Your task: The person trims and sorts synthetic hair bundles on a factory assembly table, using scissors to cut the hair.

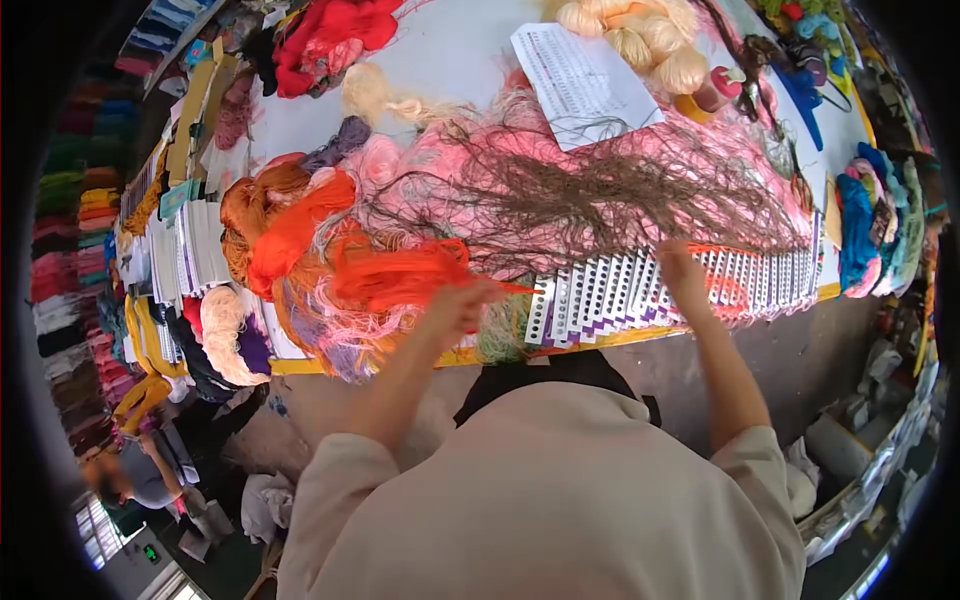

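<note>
My left hand (463, 306) is closed round a bundle of orange-red thread (395, 277). A strand of it runs from this hand to the left end of a row of white cards (590, 292) punched with round holes. Over the middle of the row is my right hand (683, 272), its fingers closed; what they hold is too small to tell. Orange-red thread lies along the tops of the cards to its right. Behind the cards spreads a tangle of dark brown thread (600, 195) on pink thread (440, 165).
A printed sheet (585, 82) lies at the back, beside cream skeins (680, 70) and blue scissors (800, 105). Rust-coloured skeins (250, 215) and stacked white cards (185, 250) are on the left. At lower left, another person (145, 475) is bent over.
</note>
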Demonstrator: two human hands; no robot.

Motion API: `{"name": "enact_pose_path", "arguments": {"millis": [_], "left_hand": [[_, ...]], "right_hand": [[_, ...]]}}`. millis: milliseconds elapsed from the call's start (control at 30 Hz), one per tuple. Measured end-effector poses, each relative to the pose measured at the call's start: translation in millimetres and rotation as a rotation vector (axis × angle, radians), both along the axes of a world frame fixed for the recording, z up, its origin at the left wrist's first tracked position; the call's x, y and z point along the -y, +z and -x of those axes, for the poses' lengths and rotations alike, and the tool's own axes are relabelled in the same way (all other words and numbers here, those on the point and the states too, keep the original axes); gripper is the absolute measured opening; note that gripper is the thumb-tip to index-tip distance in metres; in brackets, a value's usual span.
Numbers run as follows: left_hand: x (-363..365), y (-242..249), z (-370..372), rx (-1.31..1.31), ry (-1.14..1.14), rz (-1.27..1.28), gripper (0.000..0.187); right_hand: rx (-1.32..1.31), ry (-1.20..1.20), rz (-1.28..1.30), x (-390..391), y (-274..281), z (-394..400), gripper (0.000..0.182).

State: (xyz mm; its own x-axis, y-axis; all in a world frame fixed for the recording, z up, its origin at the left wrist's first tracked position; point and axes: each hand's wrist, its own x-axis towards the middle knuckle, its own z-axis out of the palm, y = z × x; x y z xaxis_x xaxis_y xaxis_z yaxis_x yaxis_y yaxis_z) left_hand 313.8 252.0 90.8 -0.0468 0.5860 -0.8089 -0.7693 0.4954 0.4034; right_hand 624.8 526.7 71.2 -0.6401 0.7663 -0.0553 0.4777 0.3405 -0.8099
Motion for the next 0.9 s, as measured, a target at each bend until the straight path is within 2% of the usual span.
{"name": "enact_pose_path", "arguments": {"millis": [33,67,100,167,200,267,400,467,600,667,800,867,900], "left_hand": [[-18.7,-15.3,-19.0,-0.043,-0.066,0.008,0.027],[-32.6,-31.5,-34.7,-0.085,-0.131,0.018,0.025],[-45.2,-40.7,-49.1,-0.081,-0.126,0.028,0.025],[-62.1,-55.4,-72.4,-0.349,-0.272,0.088,0.021],[-65.2,-66.6,-81.4,-0.345,-0.27,0.097,0.021],[-71.4,-78.7,-91.7,-0.508,-0.229,0.039,0.019],[-78.2,-66.8,-96.9,-0.459,-0.138,0.107,0.017],[-80.5,-53.0,-93.2,-0.233,-0.047,0.12,0.014],[-79.5,-61.4,-93.2,-0.116,-0.023,0.011,0.012],[-81.2,-64.0,-94.9,-0.135,-0.086,-0.065,0.012],[-86.7,-66.2,-100.8,-0.21,-0.063,-0.043,0.014],[-86.5,-60.1,-97.3,-0.302,-0.143,-0.013,0.011],[-85.4,-53.7,-93.0,-0.484,-0.263,0.037,0.01]], "right_hand": [[0.135,0.002,0.158,19.2,-12.2,24.4,0.012],[0.059,0.097,0.236,36.3,-6.2,47.7,0.011],[-0.032,0.213,0.146,46.5,-15.4,63.4,0.013],[0.098,0.282,0.3,57.0,-17.2,84.5,0.013],[0.133,0.325,0.314,57.7,-22.9,87.9,0.014],[0.173,0.358,0.32,58.3,-31.2,87.4,0.014],[0.252,0.444,0.377,54.5,-29.9,81.6,0.016],[0.283,0.479,0.433,51.4,-24.2,83.0,0.016],[0.312,0.445,0.459,48.8,-19.3,87.9,0.016],[0.335,0.425,0.56,47.6,-18.0,89.8,0.015],[0.317,0.41,0.531,50.9,-21.8,87.8,0.014],[0.308,0.383,0.564,53.7,-24.8,86.5,0.014],[0.307,0.386,0.566,54.2,-25.0,86.2,0.014]]}}
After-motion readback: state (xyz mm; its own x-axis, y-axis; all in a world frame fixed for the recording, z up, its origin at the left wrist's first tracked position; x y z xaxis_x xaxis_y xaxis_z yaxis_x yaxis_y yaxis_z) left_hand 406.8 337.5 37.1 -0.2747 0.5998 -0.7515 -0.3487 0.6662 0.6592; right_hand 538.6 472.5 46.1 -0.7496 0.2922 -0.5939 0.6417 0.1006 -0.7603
